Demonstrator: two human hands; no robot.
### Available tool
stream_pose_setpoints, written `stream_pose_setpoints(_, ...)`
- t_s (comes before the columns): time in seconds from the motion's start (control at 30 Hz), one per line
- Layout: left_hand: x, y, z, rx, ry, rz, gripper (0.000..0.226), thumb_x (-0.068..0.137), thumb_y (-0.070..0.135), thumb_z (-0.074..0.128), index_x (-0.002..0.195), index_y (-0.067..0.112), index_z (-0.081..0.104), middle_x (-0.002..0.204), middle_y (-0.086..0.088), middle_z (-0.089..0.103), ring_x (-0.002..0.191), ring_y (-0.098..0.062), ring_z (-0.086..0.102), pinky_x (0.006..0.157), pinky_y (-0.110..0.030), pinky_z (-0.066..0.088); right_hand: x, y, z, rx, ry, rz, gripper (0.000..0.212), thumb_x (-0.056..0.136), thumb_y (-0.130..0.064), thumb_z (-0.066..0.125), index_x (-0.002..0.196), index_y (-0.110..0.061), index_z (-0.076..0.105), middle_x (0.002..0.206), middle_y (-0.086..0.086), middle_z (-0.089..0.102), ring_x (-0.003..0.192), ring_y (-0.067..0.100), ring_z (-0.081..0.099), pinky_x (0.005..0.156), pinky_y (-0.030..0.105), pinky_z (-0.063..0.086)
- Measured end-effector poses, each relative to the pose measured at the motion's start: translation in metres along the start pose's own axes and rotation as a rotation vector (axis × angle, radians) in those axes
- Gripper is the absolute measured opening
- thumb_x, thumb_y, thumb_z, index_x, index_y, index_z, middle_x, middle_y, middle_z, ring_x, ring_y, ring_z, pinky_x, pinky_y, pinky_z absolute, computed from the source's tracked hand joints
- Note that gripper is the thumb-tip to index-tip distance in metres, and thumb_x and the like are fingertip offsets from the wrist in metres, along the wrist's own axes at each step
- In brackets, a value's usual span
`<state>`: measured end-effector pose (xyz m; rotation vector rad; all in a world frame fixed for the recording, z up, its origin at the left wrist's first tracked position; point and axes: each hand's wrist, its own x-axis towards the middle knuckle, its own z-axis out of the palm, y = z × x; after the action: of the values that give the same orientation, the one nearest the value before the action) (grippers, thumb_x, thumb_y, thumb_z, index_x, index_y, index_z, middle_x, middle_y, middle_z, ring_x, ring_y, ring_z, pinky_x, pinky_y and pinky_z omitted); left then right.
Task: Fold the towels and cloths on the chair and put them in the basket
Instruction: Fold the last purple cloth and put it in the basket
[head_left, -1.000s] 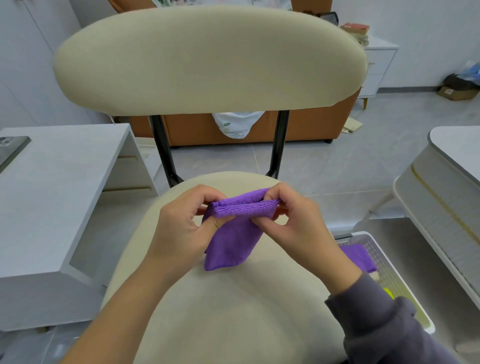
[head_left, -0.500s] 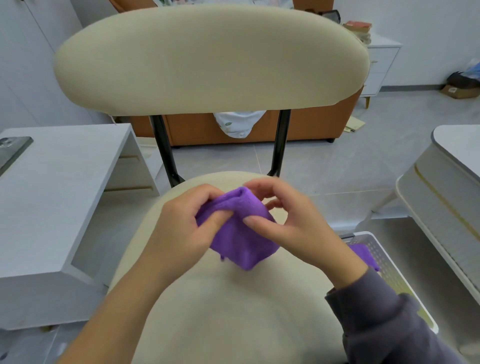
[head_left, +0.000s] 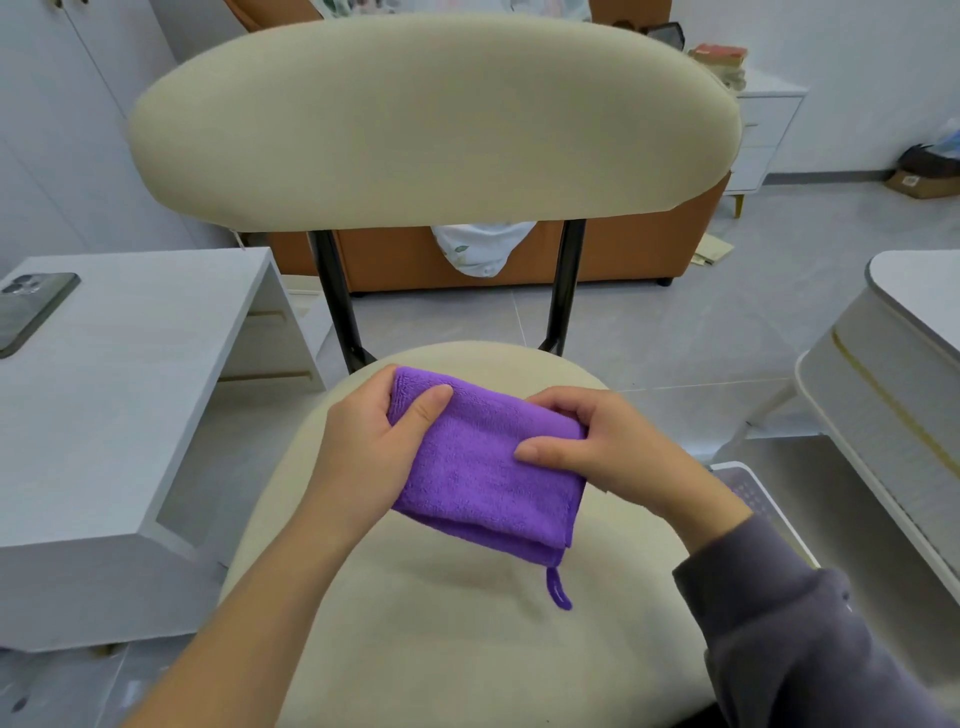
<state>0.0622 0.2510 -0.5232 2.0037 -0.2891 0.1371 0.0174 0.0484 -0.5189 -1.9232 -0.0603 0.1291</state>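
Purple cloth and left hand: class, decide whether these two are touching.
Touching. The head view shows the left hand gripping the purple cloth, its thumb pressed on top of the fabric.

I identify the site as a home room. Indicators: a cream padded chair (head_left: 431, 119), orange upholstered furniture (head_left: 405, 260) with a printed cloth (head_left: 483, 249) hanging over it, a white drawer cabinet (head_left: 769, 130) carrying books (head_left: 719, 57), a phone (head_left: 31, 306) on a white side table (head_left: 130, 389), grey floor tiles (head_left: 675, 322).

A phone (head_left: 31, 312) lies on the white table (head_left: 130, 415) at left. Books (head_left: 719, 58) top a white drawer unit (head_left: 769, 137) behind, and 1 cardboard box (head_left: 917, 183) sits on the floor (head_left: 649, 332).
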Motion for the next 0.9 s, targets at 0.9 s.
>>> stream_pose_setpoints(0.9, -0.003, 0.049, 0.38, 0.013, -0.717, -0.63, 0.061, 0.069, 0.011, 0.051, 0.128, -0.001, 0.039, 0.124, -0.021, 0.053, 0.107, -0.037, 0.059, 0.084, -0.048, 0.054, -0.105, 0.236, -0.239, 0.167, 0.633, 0.584, 0.036, 0.092, -0.047, 0.053, 0.084, -0.014, 0.064, 0.094, 0.006, 0.066, 0.082, 0.018, 0.059, 0.079, 0.031, 0.045)
